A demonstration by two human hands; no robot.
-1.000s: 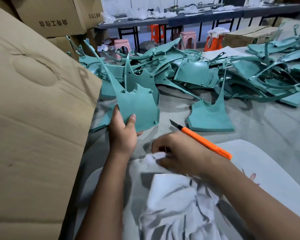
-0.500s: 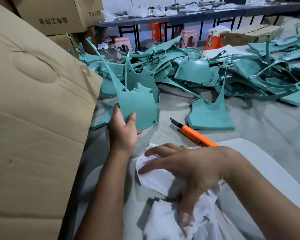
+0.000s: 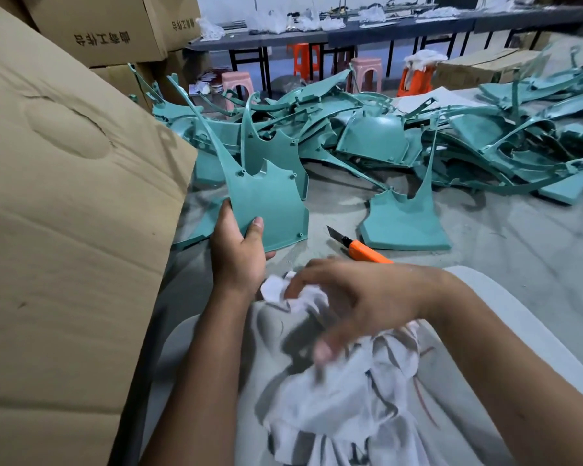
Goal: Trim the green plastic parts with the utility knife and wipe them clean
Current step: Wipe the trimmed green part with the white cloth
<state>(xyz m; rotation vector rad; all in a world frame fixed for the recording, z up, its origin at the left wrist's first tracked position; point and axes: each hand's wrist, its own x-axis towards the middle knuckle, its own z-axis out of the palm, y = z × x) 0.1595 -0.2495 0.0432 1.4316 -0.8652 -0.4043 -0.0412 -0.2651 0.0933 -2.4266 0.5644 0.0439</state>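
My left hand [image 3: 238, 253] grips the lower edge of a green plastic part [image 3: 266, 203], thumb on its face, holding it upright over the table. My right hand [image 3: 350, 297] is blurred and gathers a bunched white cloth [image 3: 357, 391] in its curled fingers just below the part. The orange utility knife [image 3: 360, 248] lies on the table behind my right hand, blade out and pointing left. Another flat green part [image 3: 404, 223] lies right of the knife.
A big heap of green parts [image 3: 418, 139] covers the far side of the grey table [image 3: 519, 250]. A tall cardboard box [image 3: 64, 230] stands close on the left, more boxes [image 3: 108, 25] behind it. Stools and a long bench stand at the back.
My right hand has let the knife lie on the table and moved onto the white cloth, bunching it up toward the green part. My left hand keeps the part still.
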